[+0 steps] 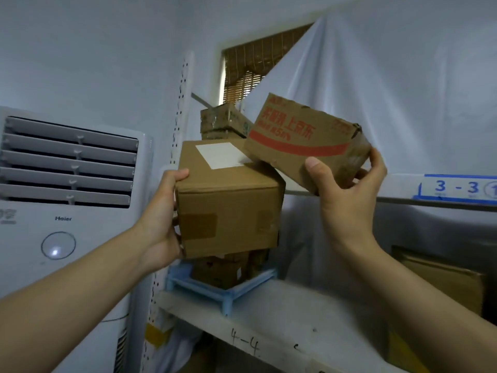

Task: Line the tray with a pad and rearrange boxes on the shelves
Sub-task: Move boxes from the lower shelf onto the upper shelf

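My left hand (164, 216) grips the left side of a plain brown cardboard box (228, 200) with a white label on top, held in the air over the light blue tray (231, 292). My right hand (347, 192) grips a smaller cardboard box with red print (304, 138), tilted and raised at the level of the upper shelf (403, 195). The tray stands on the lower shelf (269, 316) and holds several brown boxes (223, 270). Another taped box (223, 122) stands behind on the upper shelf. I see no pad.
A white standing air conditioner (67, 211) fills the left. A perforated shelf upright (183, 103) runs beside it. White sheeting (390, 90) hangs behind the shelves. A brown box (443, 278) sits at the lower shelf's right. Labels read 3-3 and 4-4.
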Demonstrator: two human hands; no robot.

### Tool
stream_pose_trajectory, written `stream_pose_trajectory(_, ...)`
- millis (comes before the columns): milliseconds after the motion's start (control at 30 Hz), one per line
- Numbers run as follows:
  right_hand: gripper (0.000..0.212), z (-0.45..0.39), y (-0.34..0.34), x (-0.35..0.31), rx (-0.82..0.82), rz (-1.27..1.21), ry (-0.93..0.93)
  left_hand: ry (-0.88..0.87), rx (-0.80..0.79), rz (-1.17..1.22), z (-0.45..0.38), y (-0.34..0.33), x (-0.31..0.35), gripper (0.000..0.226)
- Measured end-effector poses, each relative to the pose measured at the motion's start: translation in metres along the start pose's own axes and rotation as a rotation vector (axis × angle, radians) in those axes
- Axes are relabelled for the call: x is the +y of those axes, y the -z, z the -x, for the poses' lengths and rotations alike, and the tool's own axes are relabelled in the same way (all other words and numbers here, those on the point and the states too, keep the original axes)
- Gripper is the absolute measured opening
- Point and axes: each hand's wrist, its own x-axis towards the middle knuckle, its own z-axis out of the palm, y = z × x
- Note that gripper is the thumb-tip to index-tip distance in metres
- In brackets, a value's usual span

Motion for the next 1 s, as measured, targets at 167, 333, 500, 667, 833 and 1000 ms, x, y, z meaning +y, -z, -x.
stream_pose_trajectory(167, 0.117, -0.042, -0.016, -0.009, 0.087, -0.028, 0.002, -0.002, -0.067, -0.008, -0.027, -0.038, 0.039, 0.062)
stream_pose_trajectory(333, 0.118, -0.084, -0.034, -0.01, 0.173, -0.019, -0.005, -0.009, -0.138, -0.04, -0.073, -0.072, 0.063, 0.067)
stream_pose_trajectory(500, 0.114, -0.12, -0.053, 0.002, 0.235, 0.032, 0.018, 0.036, -0.226, -0.077, -0.128, -0.088, 0.085, 0.079)
stream_pose_trajectory(667, 0.124, -0.158, -0.08, 0.021, 0.301, 0.082, -0.003, 0.032, -0.295, -0.187, -0.174, -0.1, 0.111, 0.074)
stream_pose_trajectory(833, 0.127, -0.182, -0.102, 0.045, 0.377, 0.117, -0.031, 0.045, -0.366, -0.284, -0.225, -0.109, 0.126, 0.078)
stream_pose_trajectory(1000, 0.122, -0.196, -0.117, 0.062, 0.39, 0.119, -0.105, -0.038, -0.409, -0.261, -0.271, -0.12, 0.123, 0.076)
